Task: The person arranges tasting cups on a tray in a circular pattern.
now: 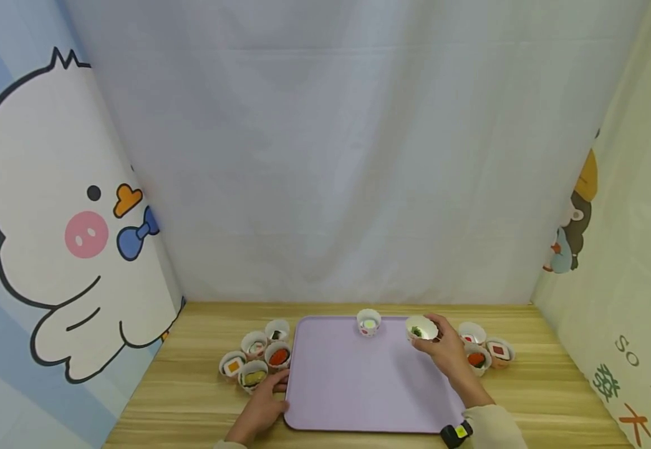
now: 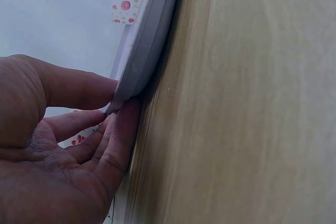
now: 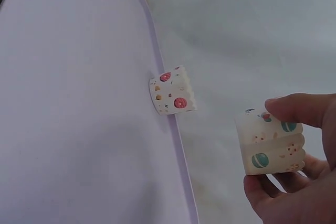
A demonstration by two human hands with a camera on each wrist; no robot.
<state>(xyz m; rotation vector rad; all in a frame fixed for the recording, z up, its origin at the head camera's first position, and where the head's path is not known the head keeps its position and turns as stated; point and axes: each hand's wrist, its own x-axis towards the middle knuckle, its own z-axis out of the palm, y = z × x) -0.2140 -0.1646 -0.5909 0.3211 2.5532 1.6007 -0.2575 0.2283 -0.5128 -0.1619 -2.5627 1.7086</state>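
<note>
My right hand [image 1: 446,350] holds a patterned paper baking cup [image 1: 422,328] with something green in it, above the tray's far right part. In the right wrist view the thumb and fingers [image 3: 294,107] pinch this cup [image 3: 270,142] from both sides. My left hand [image 1: 262,402] is at the left edge of the lilac tray [image 1: 359,380]. The left wrist view shows its thumb and fingers [image 2: 123,135] pinching the tray's rim [image 2: 139,51]. Another paper cup [image 1: 368,323], holding a small roundish piece, stands on the tray near its far edge.
Left of the tray several paper cups [image 1: 255,344] with sushi-like pieces stand close together. More filled cups [image 1: 499,352] stand to the right, beside my right forearm. The wooden table [image 1: 191,399] ends at a pale curtain [image 1: 325,187], with printed cloths on both sides.
</note>
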